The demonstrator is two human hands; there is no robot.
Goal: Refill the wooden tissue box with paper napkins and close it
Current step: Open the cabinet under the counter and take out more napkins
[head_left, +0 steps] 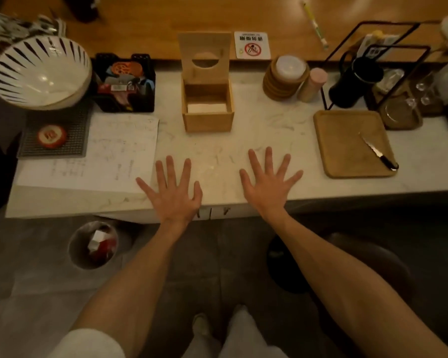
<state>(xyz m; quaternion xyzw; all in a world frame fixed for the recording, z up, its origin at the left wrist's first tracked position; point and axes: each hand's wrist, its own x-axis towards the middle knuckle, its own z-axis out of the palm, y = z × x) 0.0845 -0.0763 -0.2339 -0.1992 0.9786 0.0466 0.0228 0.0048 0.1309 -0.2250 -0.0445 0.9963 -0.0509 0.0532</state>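
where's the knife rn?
Head view, right side: the knife lies diagonally on the wooden tray, right of the right hand.

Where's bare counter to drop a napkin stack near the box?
Free: the marble between the wooden tissue box and the wooden tray, and the strip between the box and both flat, empty hands, left hand, right hand. Left of the box the paper sheet covers the counter. The back right, around the wire rack, is crowded.
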